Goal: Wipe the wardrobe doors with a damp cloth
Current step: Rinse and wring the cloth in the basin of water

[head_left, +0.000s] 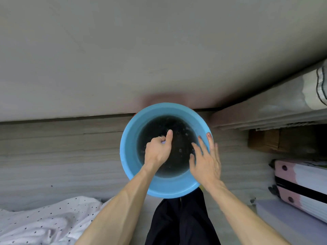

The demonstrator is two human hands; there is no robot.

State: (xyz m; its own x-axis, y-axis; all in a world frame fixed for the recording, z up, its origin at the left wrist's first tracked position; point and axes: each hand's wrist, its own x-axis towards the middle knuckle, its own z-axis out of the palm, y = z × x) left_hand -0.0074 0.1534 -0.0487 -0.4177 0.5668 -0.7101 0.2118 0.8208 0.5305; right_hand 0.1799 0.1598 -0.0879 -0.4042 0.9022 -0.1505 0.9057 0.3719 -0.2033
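Cloth (163,142) within left hand (157,151), above basin (130,144)

Probably a bedroom: dotted bedding (44,220), wardrobe (123,50).

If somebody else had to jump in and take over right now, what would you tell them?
Left hand: curled over the water, gripping a pale lilac scrap, probably the cloth, which is mostly hidden.
Right hand: open, fingers straight, over the right rim of the blue basin.
The basin sits on the floor against a big grey panel, likely a wardrobe door. It holds dark water with bubbles.
Done: the cloth seems wetted.
Left: wring it out, then wipe the doors. No wiping shows yet.
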